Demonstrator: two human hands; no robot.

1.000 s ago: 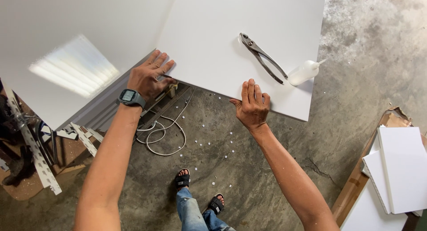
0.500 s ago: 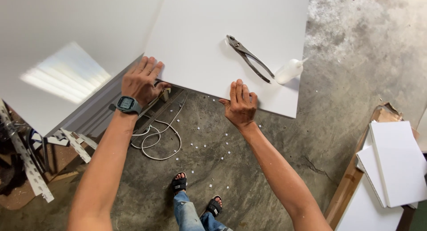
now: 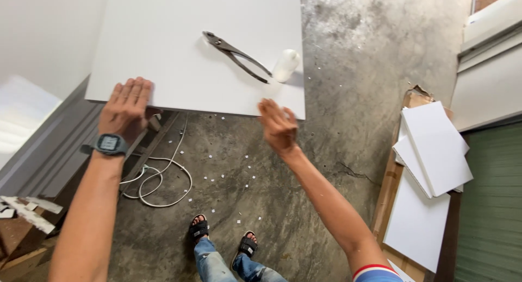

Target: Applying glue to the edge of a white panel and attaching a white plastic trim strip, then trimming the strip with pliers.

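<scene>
Concrete floor below. White panel (image 3: pixel 179 43) carries pliers (image 3: pixel 236 56) and a white bottle (image 3: pixel 285 64). Left hand (image 3: pixel 126 105) lies flat, fingers spread, on the panel's near edge; right hand (image 3: pixel 277 125), open and empty, hovers at that edge.

1. Left hand (image 3: pixel 126 107): bare, no glove and no ring to be seen.
2. Watch (image 3: pixel 110 144): on the left wrist, a dark grey digital one with a squarish case, a pale display and a dark strap.
3. Left arm: bare from wrist to the frame's edge, with no sleeve in view.
4. Right hand (image 3: pixel 278 125): bare (slightly blurred), nothing on the wrist.
5. Sleeve (image 3: pixel 375 273): short, blue, on the right upper arm, edged with a red and a white band at the hem.
6. Jeans (image 3: pixel 228 263): blue denim, faded, seen from above.
7. Sandals (image 3: pixel 198 228): black, open-toed, with broad straps over both feet, toes showing.
</scene>
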